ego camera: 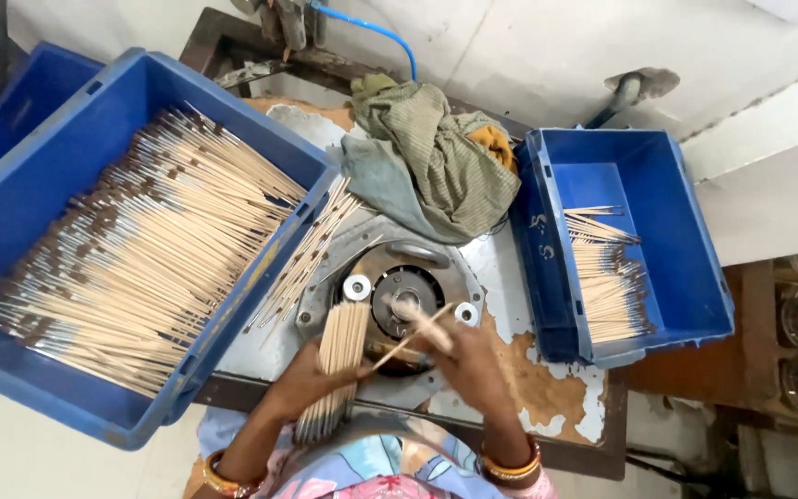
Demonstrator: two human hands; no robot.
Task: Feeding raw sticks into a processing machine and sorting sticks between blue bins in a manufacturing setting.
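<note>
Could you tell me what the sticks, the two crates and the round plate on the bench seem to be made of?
Sticks, a bundle in the left hand: pale, matte, probably wood or bamboo. Crates: blue, smooth, moulded rims, likely plastic. Plate: grey with a dull sheen, apparently metal. The right hand holds one stick, blurred.

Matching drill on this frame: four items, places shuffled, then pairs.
1. large blue crate
2. small blue crate
3. crumpled cloth
4. stick bundle

A. held in the left hand
B. far right, a small pile of sticks inside
C. behind the round metal machine
D. left side, piled with sticks

The right hand holds a single stick.

Pairs: 1-D, 2-B, 3-C, 4-A
</note>
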